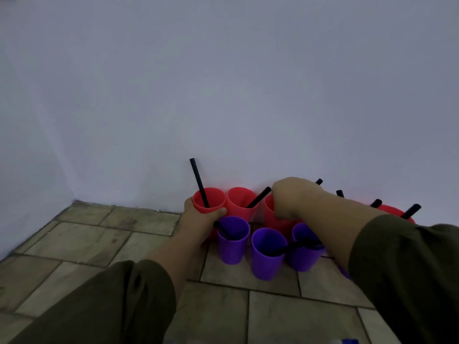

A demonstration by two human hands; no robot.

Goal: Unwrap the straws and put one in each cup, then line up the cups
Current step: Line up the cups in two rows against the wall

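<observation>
Olive sleeves (99, 301) up front, then the left hand (198, 217) wrapped round the smooth plastic leftmost red cup (213, 198) with a thin black straw (198, 182) standing in it, right hand (293, 197) curled over the third red cup (269, 213) by the wall (223, 95), round purple cups (267, 256) just in front on the rough tiled floor (99, 234).

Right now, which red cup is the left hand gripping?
The leftmost red cup, with the most upright straw; the left hand wraps it. The right hand grips the third red cup.
</observation>
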